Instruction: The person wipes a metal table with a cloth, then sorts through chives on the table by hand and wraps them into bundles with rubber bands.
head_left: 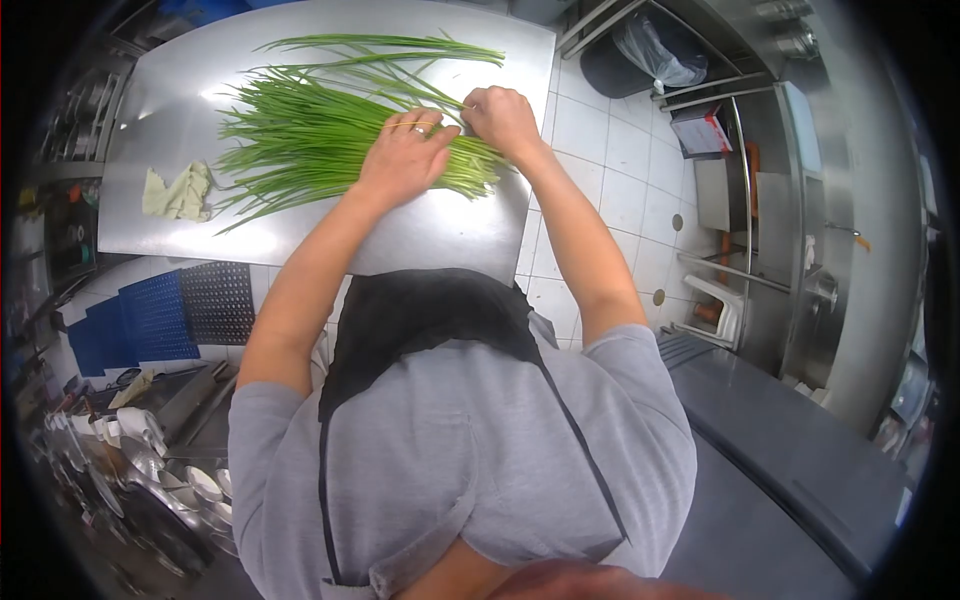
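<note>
A large bundle of long green stalks point(310, 130) lies across the steel table point(180, 235), its pale cut ends toward the right. My left hand point(408, 155) rests on top of the bundle near those ends, fingers apart, with a thin yellow band looped over the fingers. At the bundle's upper right edge is my right hand point(500, 118), its fingers closed at the end of some stalks; the fingertips are partly hidden, so what they pinch is hard to tell. A few loose stalks point(400, 43) lie above the bundle.
A crumpled pale cloth point(180, 193) lies at the table's left. Beyond the right edge are a tiled floor point(615, 150), a dark bin point(612, 70) with a plastic liner and metal shelving. Blue mats point(155, 315) lie below left; a dark counter point(780, 430) stands at the lower right.
</note>
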Demonstrator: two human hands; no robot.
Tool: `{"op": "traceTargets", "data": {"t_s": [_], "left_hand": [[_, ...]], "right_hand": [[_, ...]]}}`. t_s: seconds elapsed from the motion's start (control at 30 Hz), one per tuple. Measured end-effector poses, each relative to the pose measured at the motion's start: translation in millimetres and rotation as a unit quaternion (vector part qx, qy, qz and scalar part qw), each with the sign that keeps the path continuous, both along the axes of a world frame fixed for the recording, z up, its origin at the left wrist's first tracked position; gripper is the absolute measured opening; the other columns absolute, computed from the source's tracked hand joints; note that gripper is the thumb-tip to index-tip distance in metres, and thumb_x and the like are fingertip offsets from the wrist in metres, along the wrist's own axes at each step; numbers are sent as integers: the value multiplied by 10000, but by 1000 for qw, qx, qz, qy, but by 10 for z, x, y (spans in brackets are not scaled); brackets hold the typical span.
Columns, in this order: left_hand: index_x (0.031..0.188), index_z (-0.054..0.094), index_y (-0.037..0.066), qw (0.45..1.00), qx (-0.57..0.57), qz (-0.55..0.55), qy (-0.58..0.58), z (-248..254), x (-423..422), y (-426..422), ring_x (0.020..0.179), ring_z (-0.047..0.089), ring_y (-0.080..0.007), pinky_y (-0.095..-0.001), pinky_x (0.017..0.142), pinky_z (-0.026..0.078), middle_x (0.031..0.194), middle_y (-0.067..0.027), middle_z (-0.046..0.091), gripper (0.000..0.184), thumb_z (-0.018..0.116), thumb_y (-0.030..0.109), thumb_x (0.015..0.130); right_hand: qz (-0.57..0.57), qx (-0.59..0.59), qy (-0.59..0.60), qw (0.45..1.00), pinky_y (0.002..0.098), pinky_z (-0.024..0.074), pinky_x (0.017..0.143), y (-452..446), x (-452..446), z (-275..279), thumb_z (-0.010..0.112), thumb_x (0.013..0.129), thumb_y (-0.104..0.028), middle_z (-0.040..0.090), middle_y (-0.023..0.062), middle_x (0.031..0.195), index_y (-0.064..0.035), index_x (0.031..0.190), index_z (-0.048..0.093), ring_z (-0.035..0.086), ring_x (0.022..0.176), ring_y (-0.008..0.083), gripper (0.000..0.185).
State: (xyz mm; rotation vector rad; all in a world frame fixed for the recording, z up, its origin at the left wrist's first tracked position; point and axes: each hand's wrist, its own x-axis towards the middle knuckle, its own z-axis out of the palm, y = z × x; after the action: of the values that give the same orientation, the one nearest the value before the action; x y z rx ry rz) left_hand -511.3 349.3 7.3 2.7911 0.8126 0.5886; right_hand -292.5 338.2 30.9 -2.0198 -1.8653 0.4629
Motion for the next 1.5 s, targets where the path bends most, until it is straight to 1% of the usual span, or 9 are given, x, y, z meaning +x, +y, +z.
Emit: {"op": "traceTargets", "data": {"t_s": [0.27,0.47,0.67,0.97,1.2,1.27,1.4,1.47,1.5], "left_hand": [[1345,665,109,1000,7,-1,-18,39,10,-8,1278,574,-329,-491,1137,408,1303,-154,642,410,596,237,962],[1326,650,62,999,-4,-8,-35,30,12,6,1269,584,-314,-492,1131,413,1270,-157,650,405,613,221,955],[1254,641,44,998,-6,-13,-59,-11,4,16,1242,594,-307,-486,1113,426,1246,-137,651,346,641,198,945],[1203,652,42,998,3,-20,-67,15,2,8,1191,616,-306,-483,1089,444,1195,-128,663,303,647,201,944],[1337,648,104,997,-15,8,-77,37,8,-25,1207,606,-338,-487,1111,429,1253,-146,651,404,635,220,951],[1390,620,136,999,-47,18,-18,101,7,-34,1254,568,-352,-506,1112,416,1299,-163,613,444,630,211,953],[1398,644,202,997,-57,42,36,76,17,-33,1356,503,-359,-540,1151,382,1373,-164,581,428,573,259,980],[1381,658,183,999,-1,41,3,21,8,-66,1388,472,-360,-548,1183,353,1397,-165,559,420,576,261,976],[1372,666,174,999,26,41,-14,9,7,-68,1403,457,-361,-552,1199,339,1409,-166,548,417,577,262,974]], "right_hand": [[49,40,-68,996,484,600,772,-35,-131,79,726,866,-236,745,169,873,-75,856,797,722,847,367,176],[70,38,-186,979,474,611,751,18,-138,1,760,830,-255,737,168,883,-49,826,784,716,862,355,207],[94,43,-155,983,456,616,756,-5,-140,95,760,809,-203,734,167,899,-40,816,773,717,902,343,164],[112,101,-235,960,456,614,793,24,-103,-58,693,820,-90,724,204,917,3,967,697,711,903,373,175],[124,-41,-147,980,473,594,830,-328,37,302,638,830,12,732,220,943,5,964,695,707,926,405,146],[129,-42,-134,982,476,591,835,-426,56,316,627,841,25,735,213,947,-4,961,710,709,927,402,149],[156,-40,-85,983,484,589,826,-391,153,224,634,862,-36,738,204,943,-27,914,748,711,904,395,126],[146,-75,-74,984,485,591,821,-284,153,339,638,876,-78,737,204,938,-36,903,765,708,888,390,136],[112,-19,-77,991,485,594,817,-206,184,299,638,882,-94,737,203,937,-38,905,768,706,887,393,143]]}}
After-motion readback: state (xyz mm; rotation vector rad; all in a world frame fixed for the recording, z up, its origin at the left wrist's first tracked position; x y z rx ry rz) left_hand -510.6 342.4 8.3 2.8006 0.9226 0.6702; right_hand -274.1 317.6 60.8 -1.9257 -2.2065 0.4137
